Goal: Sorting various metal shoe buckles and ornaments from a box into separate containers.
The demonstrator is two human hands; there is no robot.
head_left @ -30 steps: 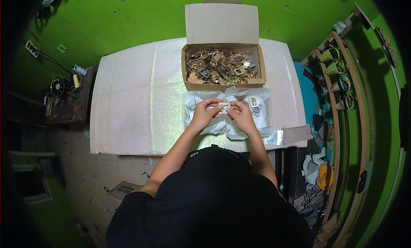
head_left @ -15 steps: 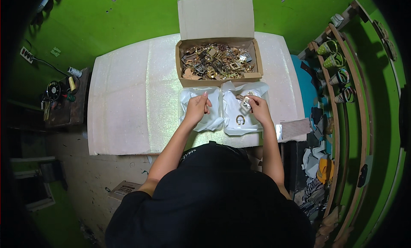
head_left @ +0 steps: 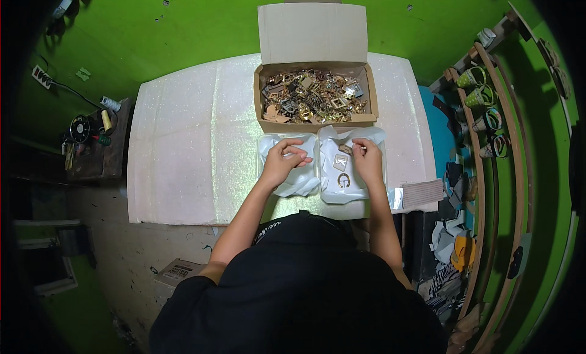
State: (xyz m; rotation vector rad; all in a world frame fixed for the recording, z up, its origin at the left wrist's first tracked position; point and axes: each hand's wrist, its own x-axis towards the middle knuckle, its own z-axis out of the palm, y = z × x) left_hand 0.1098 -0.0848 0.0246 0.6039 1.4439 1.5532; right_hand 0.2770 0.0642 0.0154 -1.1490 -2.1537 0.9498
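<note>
Buckle, pale and square (head_left: 340, 163) with a silvery middle, lies on the white lining of the right tray (head_left: 329, 197); from my remote seat I read the clock from it, twelve being away from the wearer. Just beside it, at six, I see a gold-toned horseshoe-like piece (head_left: 344, 181), and at twelve a brownish piece (head_left: 345, 149).

At three, the right hand (head_left: 368, 161) hangs over that tray, its grip bent near the brownish piece; I can't make out whether its fingertips pinch anything. At nine, the left hand (head_left: 285, 163) is over the white-lined left tray (head_left: 304, 186), its grip loosely curled, fingers apart, nothing seen in it.

Just short of twelve, a cardboard box (head_left: 293, 127), lid up, holds a heap of mixed metal pieces (head_left: 311, 94). All this rests on a whitish, shimmering tabletop (head_left: 177, 158), with a striped card (head_left: 421, 193) toward four.

Beyond, I get a green wall (head_left: 207, 24) at eleven, a wooden rack of patterned footwear (head_left: 473, 78) at two and a dark side table (head_left: 91, 164) at nine. Dark print marks a floor carton (head_left: 180, 270) at eight; white lettering crosses the black clothing (head_left: 293, 293).
</note>
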